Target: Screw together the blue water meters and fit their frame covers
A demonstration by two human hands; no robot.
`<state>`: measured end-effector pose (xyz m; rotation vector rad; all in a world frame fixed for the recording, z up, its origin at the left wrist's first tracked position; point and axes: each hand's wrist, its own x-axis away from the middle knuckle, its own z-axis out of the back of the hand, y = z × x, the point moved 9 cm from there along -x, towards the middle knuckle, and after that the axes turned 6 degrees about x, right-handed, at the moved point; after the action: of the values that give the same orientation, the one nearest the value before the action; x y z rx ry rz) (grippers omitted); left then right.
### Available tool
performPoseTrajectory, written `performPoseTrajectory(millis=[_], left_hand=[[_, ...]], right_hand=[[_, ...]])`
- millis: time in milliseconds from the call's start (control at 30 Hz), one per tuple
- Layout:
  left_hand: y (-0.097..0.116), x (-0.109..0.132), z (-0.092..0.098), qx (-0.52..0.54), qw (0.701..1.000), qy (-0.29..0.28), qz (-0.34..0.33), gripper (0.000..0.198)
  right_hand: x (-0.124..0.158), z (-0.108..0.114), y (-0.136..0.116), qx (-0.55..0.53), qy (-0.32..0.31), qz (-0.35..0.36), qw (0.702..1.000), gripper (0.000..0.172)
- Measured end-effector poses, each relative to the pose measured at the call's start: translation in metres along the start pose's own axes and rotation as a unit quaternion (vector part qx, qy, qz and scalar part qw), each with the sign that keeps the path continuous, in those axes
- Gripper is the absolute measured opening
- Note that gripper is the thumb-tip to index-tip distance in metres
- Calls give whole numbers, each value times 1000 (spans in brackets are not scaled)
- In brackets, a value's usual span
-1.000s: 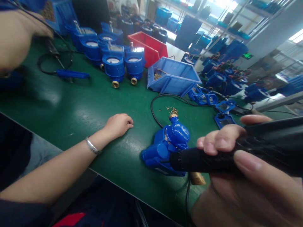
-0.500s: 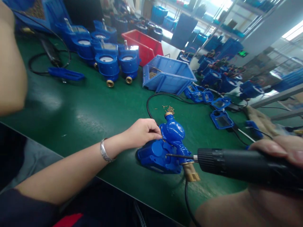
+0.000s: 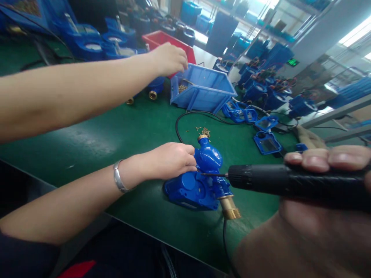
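A blue water meter (image 3: pixel 199 185) with brass ends lies on its side on the green table (image 3: pixel 95 143). My left hand (image 3: pixel 171 160), with a silver bracelet on the wrist, is closed against the meter's left side and grips it. My right hand (image 3: pixel 313 231), close to the camera, is wrapped round a black electric screwdriver (image 3: pixel 290 183). The screwdriver lies level, its thin bit touching the meter's right side. A small heap of brass screws (image 3: pixel 205 132) lies just beyond the meter.
Another person's arm crosses from the left, their hand (image 3: pixel 169 58) at the rim of a blue bin (image 3: pixel 199 101) holding screws. A red bin (image 3: pixel 158 38) and several blue meters (image 3: pixel 92 42) stand behind. Blue frames (image 3: pixel 266 142) and a black cable (image 3: pixel 185 114) lie to the right.
My left hand slid right and took hold of the meter. The screwdriver's bit came onto the meter. The other person's arm swung from the far left to the blue bin.
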<state>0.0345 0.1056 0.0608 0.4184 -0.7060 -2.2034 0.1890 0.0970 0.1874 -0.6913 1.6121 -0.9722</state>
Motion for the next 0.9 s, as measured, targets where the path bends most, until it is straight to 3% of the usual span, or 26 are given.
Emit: performPoseTrajectory(millis=[100,167,267,333,400,467,600,900], left_hand=[[-17,14,7,92,991,68,76,33],[-42,30,2,198,952,133,192,60],[-59,48,-40,389,861,106,311,97],[-50,48,-65,529,785,74,313,94],[-39,45,-76,634,707,84,303,79],[-34,43,-78,677,660,112,306,70],[-36,47,-79,658,646,161,351,75],[-36,45,-82,644,657,154,361,78]], right_hand=[[-2,-11,3,-47,20,19,999,28],[-3,-20,13,-63,14,-5,998,28],[-4,-35,25,-80,-21,-29,996,26],[-2,-44,31,-80,-50,-41,995,22],[0,-54,40,-71,-84,-65,992,20],[4,-62,53,-69,-121,-112,984,24],[14,-70,77,-81,-160,-205,962,32],[20,-68,83,-79,-165,-214,960,35]])
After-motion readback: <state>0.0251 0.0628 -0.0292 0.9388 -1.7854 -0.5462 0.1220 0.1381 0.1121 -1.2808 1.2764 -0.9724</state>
